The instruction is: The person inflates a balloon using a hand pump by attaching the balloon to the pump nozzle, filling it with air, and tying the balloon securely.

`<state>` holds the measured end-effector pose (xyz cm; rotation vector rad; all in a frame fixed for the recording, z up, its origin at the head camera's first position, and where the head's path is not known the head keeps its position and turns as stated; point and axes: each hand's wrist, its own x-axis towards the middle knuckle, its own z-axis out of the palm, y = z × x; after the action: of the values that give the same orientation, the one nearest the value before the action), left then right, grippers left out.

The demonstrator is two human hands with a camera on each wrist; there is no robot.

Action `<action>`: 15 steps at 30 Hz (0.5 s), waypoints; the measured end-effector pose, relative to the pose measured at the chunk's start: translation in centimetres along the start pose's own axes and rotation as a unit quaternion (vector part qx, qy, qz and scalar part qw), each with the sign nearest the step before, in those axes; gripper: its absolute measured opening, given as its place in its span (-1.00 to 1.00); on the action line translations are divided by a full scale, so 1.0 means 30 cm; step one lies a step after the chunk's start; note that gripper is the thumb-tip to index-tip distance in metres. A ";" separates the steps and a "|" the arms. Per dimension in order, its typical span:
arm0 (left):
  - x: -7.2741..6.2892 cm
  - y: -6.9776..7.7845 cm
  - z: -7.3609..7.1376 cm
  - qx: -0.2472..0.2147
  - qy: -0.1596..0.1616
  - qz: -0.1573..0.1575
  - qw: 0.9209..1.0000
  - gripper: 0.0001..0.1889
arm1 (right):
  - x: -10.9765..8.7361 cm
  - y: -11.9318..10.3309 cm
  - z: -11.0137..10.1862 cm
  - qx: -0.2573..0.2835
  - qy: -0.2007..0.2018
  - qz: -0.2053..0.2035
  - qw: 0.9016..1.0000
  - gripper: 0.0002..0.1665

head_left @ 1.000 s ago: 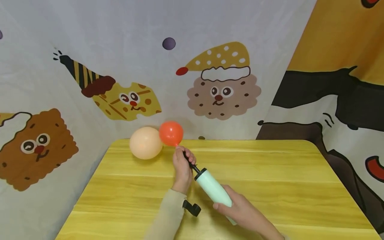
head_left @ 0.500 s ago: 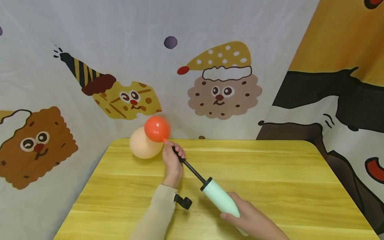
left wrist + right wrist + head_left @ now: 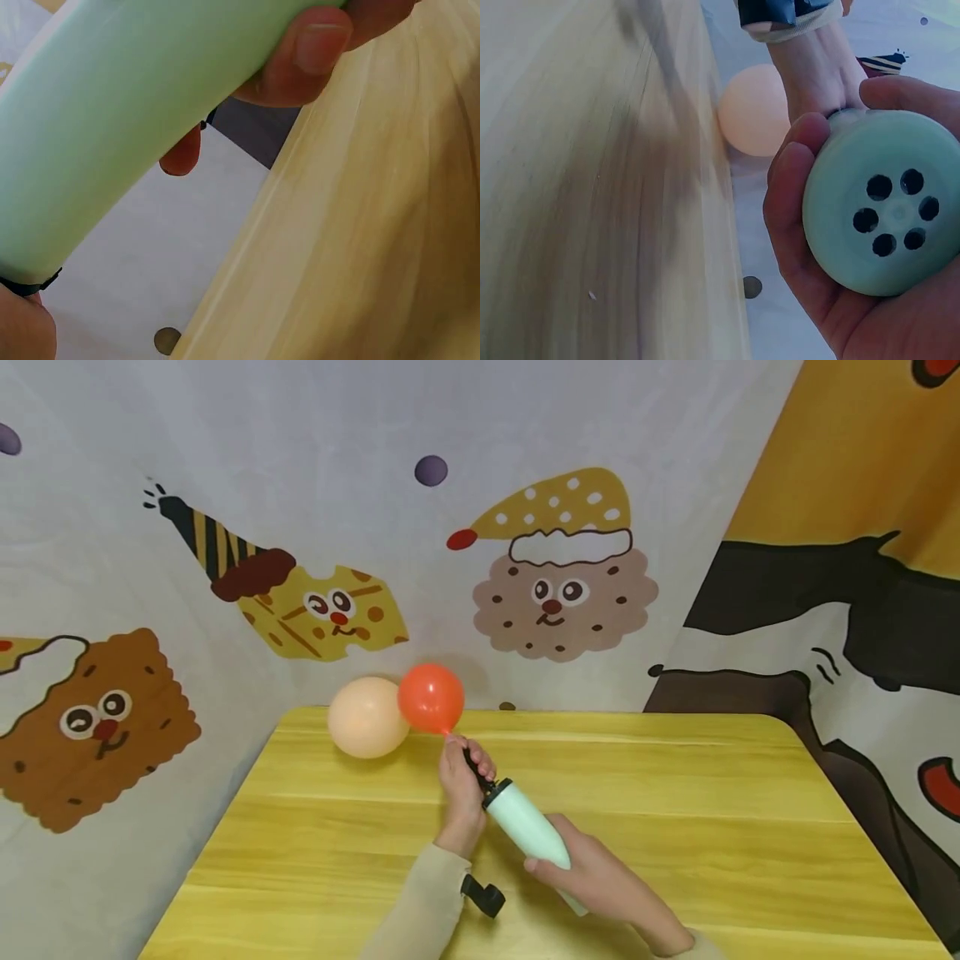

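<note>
My left hand [image 3: 461, 781] grips the black handle end of a mint-green balloon pump [image 3: 528, 824], where the neck of a small inflated red balloon [image 3: 431, 697] meets the fingers. Round the pump's green barrel, near its lower end, my right hand [image 3: 600, 872] is wrapped. The black rod is pushed in, so the barrel's black collar sits right by the left hand. In the right wrist view the barrel's round end [image 3: 896, 202] shows several holes, with fingers curled about it. From the left wrist, the green barrel [image 3: 135, 112] fills the upper left.
A peach balloon [image 3: 367, 718] rests at the back left of the wooden table [image 3: 675, 827], just left of the red one. Behind the table hangs a cloth [image 3: 315, 460] printed with cartoon figures. A black wrist mount [image 3: 483, 895] juts from the left sleeve.
The hands moved apart, drawing the pump's rod out, then came together again, pushing it in. The red balloon swung left across the peach one and back right, and looks slightly bigger.
</note>
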<state>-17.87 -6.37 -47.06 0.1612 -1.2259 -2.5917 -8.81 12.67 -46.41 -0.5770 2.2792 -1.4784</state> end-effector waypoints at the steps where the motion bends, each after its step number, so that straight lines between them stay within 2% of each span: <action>1: -0.002 0.000 -0.002 0.002 0.002 0.001 1.000 -0.57 | 0.002 0.001 0.003 0.000 0.001 0.000 1.000 -0.26; 5: 0.000 0.010 -0.008 0.004 0.002 0.009 1.000 -0.59 | 0.005 0.001 0.023 0.010 0.009 0.008 1.000 -0.26; 10: 0.020 0.042 -0.004 0.005 -0.014 0.015 1.000 -0.57 | -0.014 -0.002 0.043 0.037 0.013 0.027 0.999 -0.24; 15: 0.071 0.094 -0.007 -0.010 -0.009 0.025 1.000 -0.58 | -0.076 -0.006 0.019 0.008 0.014 0.033 0.999 -0.26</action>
<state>-19.32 -8.86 -44.99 0.1028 -1.1940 -2.5660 -6.57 13.36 -46.30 -0.4746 2.2837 -1.4813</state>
